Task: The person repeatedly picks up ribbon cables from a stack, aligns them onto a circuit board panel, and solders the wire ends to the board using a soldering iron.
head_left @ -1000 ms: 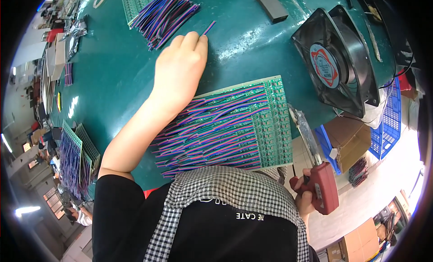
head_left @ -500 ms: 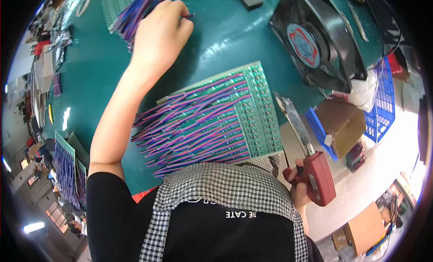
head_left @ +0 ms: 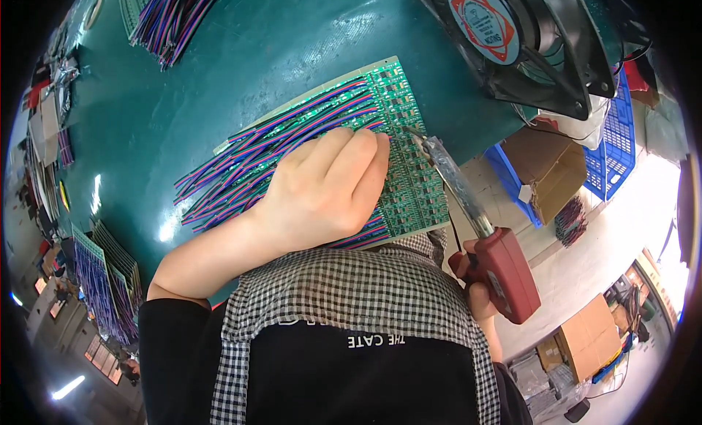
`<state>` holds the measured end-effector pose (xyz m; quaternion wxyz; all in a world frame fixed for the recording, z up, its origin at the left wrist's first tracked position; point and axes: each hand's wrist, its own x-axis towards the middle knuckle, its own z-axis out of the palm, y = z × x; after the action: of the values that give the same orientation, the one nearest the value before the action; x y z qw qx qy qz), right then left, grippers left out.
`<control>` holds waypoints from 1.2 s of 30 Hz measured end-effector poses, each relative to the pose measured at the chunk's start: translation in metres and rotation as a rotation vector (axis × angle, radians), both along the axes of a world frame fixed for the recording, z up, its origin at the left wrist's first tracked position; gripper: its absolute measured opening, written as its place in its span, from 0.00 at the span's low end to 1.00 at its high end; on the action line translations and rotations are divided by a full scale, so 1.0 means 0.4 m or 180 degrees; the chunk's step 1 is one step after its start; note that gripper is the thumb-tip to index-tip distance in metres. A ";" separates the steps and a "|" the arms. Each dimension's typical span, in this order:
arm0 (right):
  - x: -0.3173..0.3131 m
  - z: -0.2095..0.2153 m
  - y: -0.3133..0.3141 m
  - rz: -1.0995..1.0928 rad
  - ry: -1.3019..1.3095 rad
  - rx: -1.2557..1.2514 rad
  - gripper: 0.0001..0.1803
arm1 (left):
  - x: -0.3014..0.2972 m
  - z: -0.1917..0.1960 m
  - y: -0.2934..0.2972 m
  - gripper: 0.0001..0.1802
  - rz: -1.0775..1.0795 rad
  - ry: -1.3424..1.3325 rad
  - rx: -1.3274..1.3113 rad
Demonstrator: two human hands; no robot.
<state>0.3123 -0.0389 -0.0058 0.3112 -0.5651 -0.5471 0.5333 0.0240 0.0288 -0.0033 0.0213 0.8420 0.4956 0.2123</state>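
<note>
My left hand [head_left: 329, 191] lies on a green circuit board panel [head_left: 409, 183] that rests on the teal table [head_left: 219, 96]. Its fingertips press down near the board's right half, and whatever is under them is hidden. Rows of purple, blue and red wires [head_left: 248, 162] run off the board to the left. My right hand [head_left: 479, 301] grips a red soldering gun [head_left: 504, 271] by its handle. The gun's metal tip [head_left: 420, 136] touches the board just right of my left fingertips.
A loose bundle of coloured wires [head_left: 172, 19] lies at the table's far left. A black fan [head_left: 519, 37] stands at the far right. Beyond the table edge are a cardboard box [head_left: 548, 165] and a blue crate [head_left: 614, 140]. Wired boards [head_left: 102, 279] are stacked at the left.
My left hand reached out to the far wire bundle, then came back onto the board. The soldering gun's tip moved in to the board beside the fingers.
</note>
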 end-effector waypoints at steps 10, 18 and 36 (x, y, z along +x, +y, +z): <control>0.071 -0.060 -0.045 0.0553 -0.0765 0.0555 0.44 | 0.001 -0.005 0.003 0.19 0.0135 -0.0183 -0.0060; 0.093 -0.090 -0.071 0.0521 -0.0775 0.0668 0.43 | 0.003 -0.008 0.003 0.17 0.0234 -0.0165 0.0070; 0.087 -0.077 -0.064 0.0579 -0.0905 0.0682 0.45 | 0.009 -0.003 0.004 0.18 0.0247 0.0021 -0.0087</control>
<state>0.3472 -0.0643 -0.0366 0.2397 -0.5467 -0.6879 0.4128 0.0277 0.0302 -0.0043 0.0228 0.8225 0.5307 0.2034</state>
